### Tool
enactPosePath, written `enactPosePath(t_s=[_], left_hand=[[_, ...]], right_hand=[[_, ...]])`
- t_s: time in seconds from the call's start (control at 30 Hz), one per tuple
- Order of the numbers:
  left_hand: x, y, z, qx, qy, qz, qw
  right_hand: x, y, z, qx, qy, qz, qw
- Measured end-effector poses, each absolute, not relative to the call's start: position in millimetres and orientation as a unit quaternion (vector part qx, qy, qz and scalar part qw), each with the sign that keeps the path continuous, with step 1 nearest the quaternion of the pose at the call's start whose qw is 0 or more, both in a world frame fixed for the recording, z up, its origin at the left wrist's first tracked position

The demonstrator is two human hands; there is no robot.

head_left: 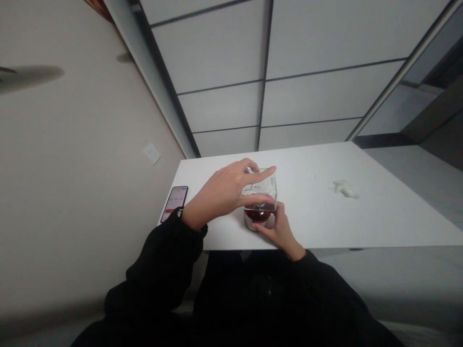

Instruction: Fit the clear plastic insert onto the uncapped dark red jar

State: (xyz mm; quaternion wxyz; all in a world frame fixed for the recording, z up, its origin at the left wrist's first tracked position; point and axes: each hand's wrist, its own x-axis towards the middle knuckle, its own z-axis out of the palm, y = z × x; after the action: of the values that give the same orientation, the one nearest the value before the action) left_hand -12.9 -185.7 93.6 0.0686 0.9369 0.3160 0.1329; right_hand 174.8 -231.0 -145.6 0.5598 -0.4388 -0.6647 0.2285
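Observation:
A clear square glass (263, 202) with dark red liquid in its bottom stands near the front edge of a white table (379, 217). My left hand (226, 193) wraps around the upper part of the glass from the left, fingers spread across its side. My right hand (278, 230) touches the base of the glass from the front right, fingers curled against it. Both arms are in black sleeves.
A phone (174, 203) with a lit screen lies at the table's left edge, close to my left wrist. A crumpled white tissue (345, 189) rests on the right part of the table. A wall with a socket (152, 153) runs along the left.

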Motion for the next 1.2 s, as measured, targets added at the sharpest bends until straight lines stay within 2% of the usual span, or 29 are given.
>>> enactPosePath(t_s=[0.33, 0.5, 0.7, 0.9, 0.97, 1.07, 1.2], left_hand=[[-10.5, -185.0, 92.9, 0.937, 0.312, 0.139, 0.065], [-14.5, -183.6, 87.1, 0.925, 0.326, 0.172, 0.094], [-34.1, -176.3, 60.7, 0.879, 0.321, 0.288, 0.202], [-57.1, -169.6, 5.0, 0.745, 0.321, 0.381, 0.444], [-63.3, -168.6, -11.0, 0.706, 0.315, 0.398, 0.495], [-70.6, -169.2, -20.6, 0.678, 0.329, 0.405, 0.517], [-76.7, -172.4, -9.9, 0.711, 0.353, 0.384, 0.472]], right_hand=[[174.8, -232.1, -144.3, -0.452, -0.659, 0.228, 0.556], [175.7, -232.2, -142.7, -0.448, -0.662, 0.225, 0.557], [175.2, -231.4, -138.3, -0.439, -0.667, 0.224, 0.559], [172.7, -231.4, -128.5, -0.404, -0.678, 0.239, 0.566], [172.0, -231.1, -128.0, -0.395, -0.679, 0.243, 0.569], [171.4, -230.4, -129.1, -0.371, -0.683, 0.244, 0.580], [171.7, -229.9, -129.8, -0.361, -0.688, 0.235, 0.584]])
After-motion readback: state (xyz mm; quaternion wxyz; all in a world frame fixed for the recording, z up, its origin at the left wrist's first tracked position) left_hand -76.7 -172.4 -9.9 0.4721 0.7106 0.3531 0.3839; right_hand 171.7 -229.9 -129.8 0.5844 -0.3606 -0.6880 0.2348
